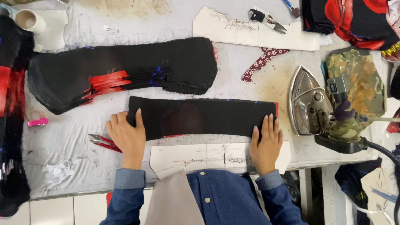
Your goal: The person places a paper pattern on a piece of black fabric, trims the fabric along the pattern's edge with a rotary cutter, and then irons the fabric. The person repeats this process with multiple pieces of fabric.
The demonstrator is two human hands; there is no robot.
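While both hands press flat, nothing is gripped: fingers extended, palms down, no pinch on either side.

Far left of the left hand: black-and-red fabric pile [10, 125] hanging over the desk [62, 146] edge, cardboard tube [28, 20] at the far corner, small pink clip [37, 122] on the desk surface. Crumpled white scrap [56, 171] nearer the front edge.

Just left of the left hand: red thread snips [102, 141], tips pointing away from the hand, handle end almost under the wrist.

Left hand [127, 135]: open, flat on the left end of the black fabric strip [200, 116], thumb and fingertips overlapping its edge.

Black fabric strip: lies flat between the hands, long axis running left-right, parallel to the front edge of the desk. Thin red sliver visible at the right end and along the lower edge.

Beyond the strip, away from the hands: stack of black cut pieces [125, 71] with red layers showing, long axis also roughly left-right, wider end to the left. Further back, a white paper pattern [250, 31] with small black snips [266, 18] on it, plus a floral red scrap [262, 62].

Nearer than the strip: second paper pattern [208, 158], partly under both wrists.

Right hand [266, 143]: open, flat on the right end of the strip, fingers together pointing away from the body.

Right of the right hand: metal iron [310, 104], sole plate tilted up, resting against a camouflage-covered pad [360, 83]. Cord runs off right.
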